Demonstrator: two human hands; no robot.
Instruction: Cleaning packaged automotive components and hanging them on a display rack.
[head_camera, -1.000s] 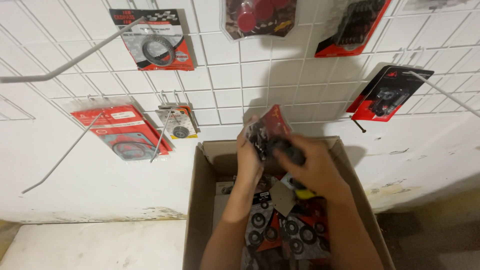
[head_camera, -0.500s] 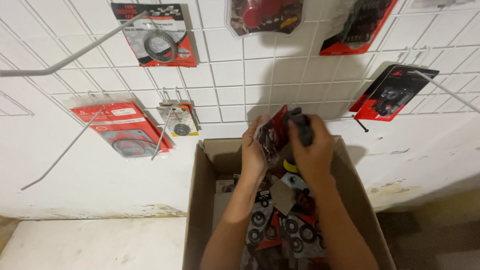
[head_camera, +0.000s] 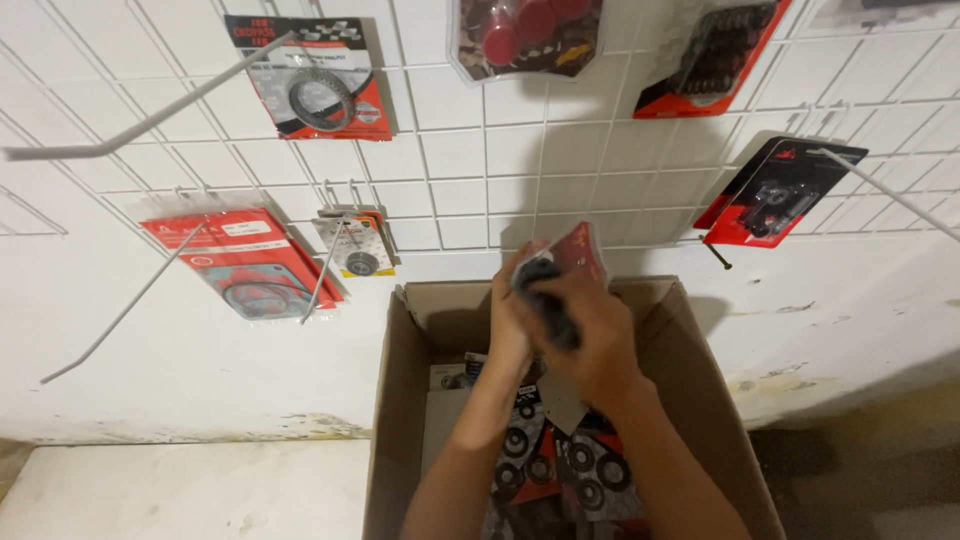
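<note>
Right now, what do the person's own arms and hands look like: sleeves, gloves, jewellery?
Both forearms are bare up to the frame edge, with no sleeves showing. The left hand and right hand wear no gloves. No watch, bracelet or ring shows.

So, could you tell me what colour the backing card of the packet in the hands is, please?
Red, best seen in the head view: the packet held by both hands.

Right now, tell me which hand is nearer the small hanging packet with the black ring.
Left. The left hand holds the red packet on the side toward that small packet; the right hand is farther, beyond it.
</note>
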